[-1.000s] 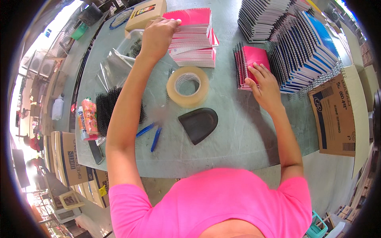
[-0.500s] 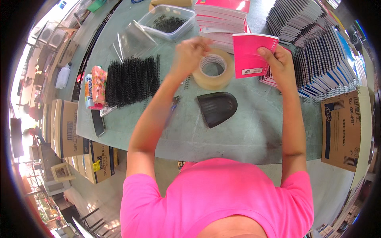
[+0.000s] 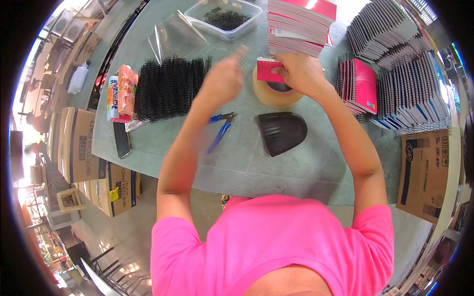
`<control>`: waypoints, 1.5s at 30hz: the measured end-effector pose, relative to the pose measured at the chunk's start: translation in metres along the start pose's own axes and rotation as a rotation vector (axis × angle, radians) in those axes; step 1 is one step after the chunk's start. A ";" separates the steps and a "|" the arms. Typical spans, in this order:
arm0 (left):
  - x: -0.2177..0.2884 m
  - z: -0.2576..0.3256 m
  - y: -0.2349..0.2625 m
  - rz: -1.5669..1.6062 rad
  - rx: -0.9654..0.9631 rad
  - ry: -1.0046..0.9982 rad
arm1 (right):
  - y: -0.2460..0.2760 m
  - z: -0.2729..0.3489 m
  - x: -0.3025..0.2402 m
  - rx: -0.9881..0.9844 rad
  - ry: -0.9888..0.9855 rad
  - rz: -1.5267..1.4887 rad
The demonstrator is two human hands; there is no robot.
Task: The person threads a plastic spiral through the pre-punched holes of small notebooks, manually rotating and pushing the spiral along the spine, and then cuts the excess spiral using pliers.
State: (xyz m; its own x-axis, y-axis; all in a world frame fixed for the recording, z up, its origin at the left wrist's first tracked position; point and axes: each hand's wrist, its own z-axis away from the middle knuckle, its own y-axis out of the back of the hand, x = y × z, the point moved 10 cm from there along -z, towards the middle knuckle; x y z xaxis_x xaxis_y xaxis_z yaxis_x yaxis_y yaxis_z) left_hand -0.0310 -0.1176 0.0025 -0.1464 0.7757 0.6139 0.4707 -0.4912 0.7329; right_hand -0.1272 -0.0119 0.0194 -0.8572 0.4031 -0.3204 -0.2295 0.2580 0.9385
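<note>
My right hand grips a small pink notebook, its thumb on the cover, above a wide roll of clear tape. My left hand is in the air between the tape roll and a pile of black spiral binding coils. Motion smears its fingers, so I cannot tell whether they hold anything. Blue-handled pliers lie below the left hand, partly behind the forearm. A black, ribbed, round-ended piece rests on the table nearer to me.
A clear plastic box of black bits stands at the back, beside a stack of pink notebooks. Spiral-bound books fill the right, with pink notebooks beside them. Colourful packets lie left. Cardboard boxes flank the table.
My right hand has swung left and turned over, bringing the pink notebook from upright to above the tape roll. My left hand has drawn slightly back. The whole view has shifted a little.
</note>
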 end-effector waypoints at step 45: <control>0.011 0.016 0.012 0.299 0.003 0.113 | 0.005 0.011 -0.024 0.075 0.131 -0.240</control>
State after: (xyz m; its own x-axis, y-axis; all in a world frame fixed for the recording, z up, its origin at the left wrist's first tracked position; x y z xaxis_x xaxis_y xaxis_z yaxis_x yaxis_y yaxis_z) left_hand -0.0131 -0.1085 0.0134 -0.0968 0.5480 0.8309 0.5103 -0.6894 0.5141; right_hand -0.1023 -0.0105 0.0301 -0.8361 0.2068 -0.5082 -0.4024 0.3984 0.8242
